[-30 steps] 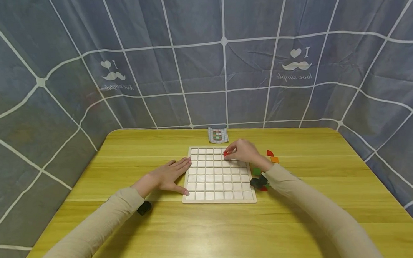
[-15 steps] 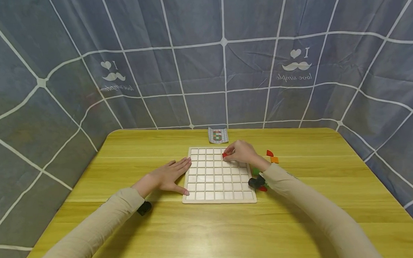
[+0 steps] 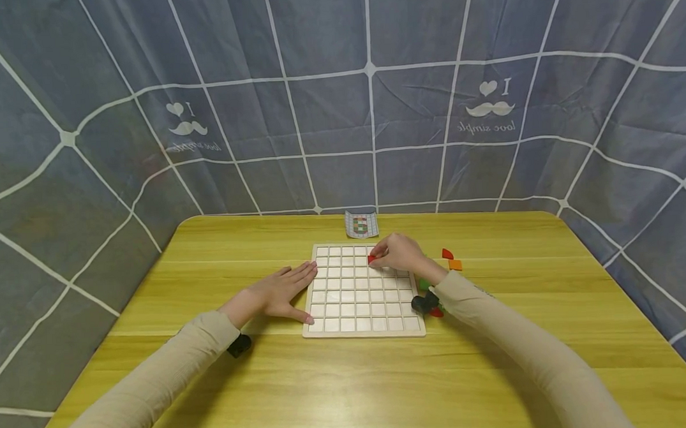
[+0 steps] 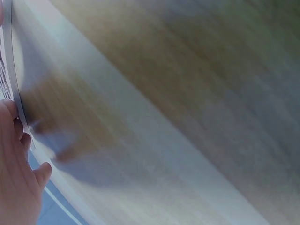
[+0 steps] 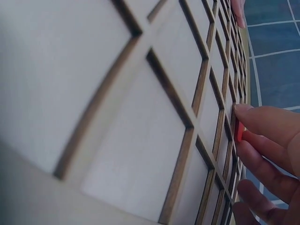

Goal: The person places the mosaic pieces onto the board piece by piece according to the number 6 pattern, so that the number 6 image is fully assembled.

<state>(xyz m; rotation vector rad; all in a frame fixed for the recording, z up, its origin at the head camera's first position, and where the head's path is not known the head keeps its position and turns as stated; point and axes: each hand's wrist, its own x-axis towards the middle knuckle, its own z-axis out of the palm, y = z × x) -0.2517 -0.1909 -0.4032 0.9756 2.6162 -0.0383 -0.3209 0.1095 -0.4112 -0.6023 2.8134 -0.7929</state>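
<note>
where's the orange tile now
In the head view, the orange square tile lies on the table, right of the gridded board, beside a red quarter-circle tile.

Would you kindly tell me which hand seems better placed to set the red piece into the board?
Likely the right hand: it pinches the red piece at the board, while the left hand rests at its left edge.

Head view faced forward and down over the counter; left wrist view skimmed it closely; right wrist view, close above the gridded board, shared that board with the head.
</note>
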